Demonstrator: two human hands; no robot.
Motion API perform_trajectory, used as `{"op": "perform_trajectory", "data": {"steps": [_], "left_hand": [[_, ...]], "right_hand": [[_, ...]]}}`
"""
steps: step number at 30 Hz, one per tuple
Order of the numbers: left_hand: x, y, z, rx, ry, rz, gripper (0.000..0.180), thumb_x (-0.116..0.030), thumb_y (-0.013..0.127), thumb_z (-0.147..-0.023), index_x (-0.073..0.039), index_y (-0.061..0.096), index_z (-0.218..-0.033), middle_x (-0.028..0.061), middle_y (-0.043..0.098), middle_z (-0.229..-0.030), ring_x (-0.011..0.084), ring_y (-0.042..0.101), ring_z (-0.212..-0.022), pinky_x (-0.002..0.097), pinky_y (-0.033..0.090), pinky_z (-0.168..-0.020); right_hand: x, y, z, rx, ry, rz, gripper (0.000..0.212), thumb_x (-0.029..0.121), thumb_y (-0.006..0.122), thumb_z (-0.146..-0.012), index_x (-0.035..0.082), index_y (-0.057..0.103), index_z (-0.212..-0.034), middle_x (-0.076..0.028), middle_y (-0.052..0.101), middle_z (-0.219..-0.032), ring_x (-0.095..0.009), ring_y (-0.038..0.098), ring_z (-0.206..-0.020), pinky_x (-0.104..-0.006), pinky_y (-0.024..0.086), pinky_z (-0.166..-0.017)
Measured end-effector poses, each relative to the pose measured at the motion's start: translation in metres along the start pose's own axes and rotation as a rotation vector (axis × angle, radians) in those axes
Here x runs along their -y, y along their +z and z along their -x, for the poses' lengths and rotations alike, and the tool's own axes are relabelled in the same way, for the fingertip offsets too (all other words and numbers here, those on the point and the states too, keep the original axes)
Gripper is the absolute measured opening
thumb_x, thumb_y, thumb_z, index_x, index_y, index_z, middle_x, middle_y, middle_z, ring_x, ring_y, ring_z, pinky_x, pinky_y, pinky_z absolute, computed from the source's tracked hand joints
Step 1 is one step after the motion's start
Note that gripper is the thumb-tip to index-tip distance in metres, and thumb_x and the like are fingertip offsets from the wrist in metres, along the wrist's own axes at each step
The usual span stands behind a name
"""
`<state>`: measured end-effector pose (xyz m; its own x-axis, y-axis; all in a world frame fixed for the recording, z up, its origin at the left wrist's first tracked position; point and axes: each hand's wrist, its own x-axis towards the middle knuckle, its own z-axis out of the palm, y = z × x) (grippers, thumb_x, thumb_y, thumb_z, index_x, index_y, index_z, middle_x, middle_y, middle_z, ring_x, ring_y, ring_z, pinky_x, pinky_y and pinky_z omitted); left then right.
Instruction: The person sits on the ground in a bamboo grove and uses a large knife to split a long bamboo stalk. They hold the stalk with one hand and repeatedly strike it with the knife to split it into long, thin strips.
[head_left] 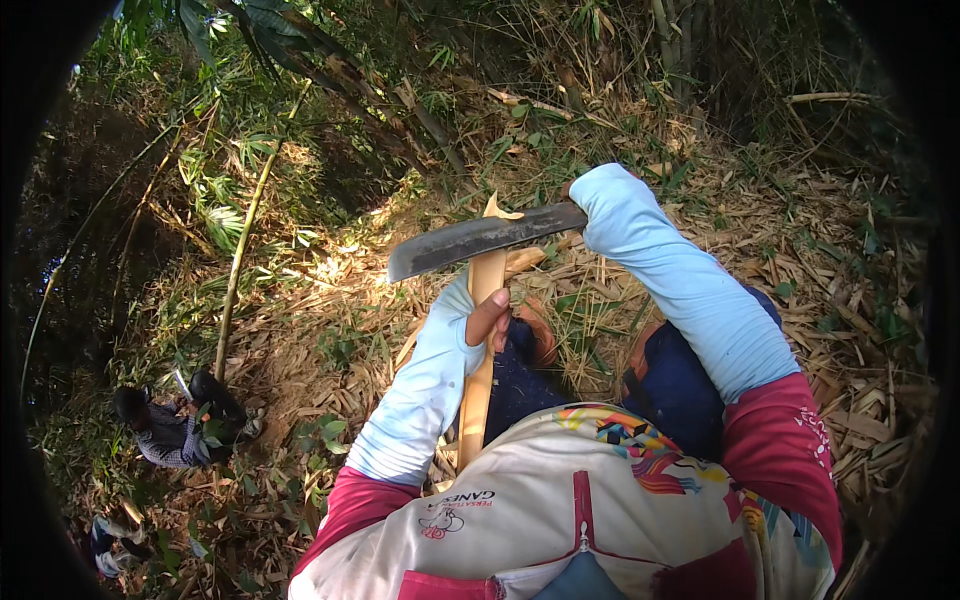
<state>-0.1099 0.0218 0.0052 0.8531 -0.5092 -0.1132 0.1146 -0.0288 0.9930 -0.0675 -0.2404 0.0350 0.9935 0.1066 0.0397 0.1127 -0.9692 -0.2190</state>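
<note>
My left hand (487,318) is closed round a long, flat strip of pale wood, perhaps split bamboo (476,405), with the thumb across its face. The strip stands lengthwise before me, its lower end close to my shirt. Across its upper part lies the dark blade of a machete (460,243), tip to the left. A thin curled shaving (499,208) rises from the strip just beyond the blade. My right hand (572,188) is at the machete's handle end, mostly hidden by the light blue sleeve; the handle itself is covered.
Dry leaves and bamboo litter (840,330) cover the ground. Another person (190,420) sits low at the left, holding something slim and pale. A thin upright stem (245,240) stands at the left, with thicket and leaning trunks (350,80) behind.
</note>
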Motion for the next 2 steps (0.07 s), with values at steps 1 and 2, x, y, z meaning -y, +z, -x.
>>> {"op": "perform_trajectory", "data": {"steps": [1,2], "left_hand": [[0.0006,-0.0014,-0.0033,-0.009,-0.001,0.014,0.029,-0.027,0.065,-0.094,-0.002,0.052,-0.101,0.0051,0.053,-0.062,0.0155,0.053,-0.049,0.0276,0.046,-0.044],[0.0004,-0.0034,-0.0069,-0.023,-0.005,0.026,0.029,-0.027,0.066,-0.093,-0.002,0.052,-0.101,0.0055,0.053,-0.062,0.0159,0.054,-0.049,0.0277,0.047,-0.044]], "right_hand": [[0.001,0.0003,0.0043,-0.035,-0.003,-0.006,0.034,0.008,0.07,-0.071,0.013,0.07,-0.105,-0.015,0.069,-0.092,-0.032,0.067,-0.094,-0.0388,0.054,-0.079],[0.0013,-0.0005,0.0005,-0.037,-0.008,-0.003,0.034,0.008,0.07,-0.071,0.013,0.07,-0.105,-0.015,0.069,-0.092,-0.032,0.067,-0.094,-0.0388,0.054,-0.079]]}}
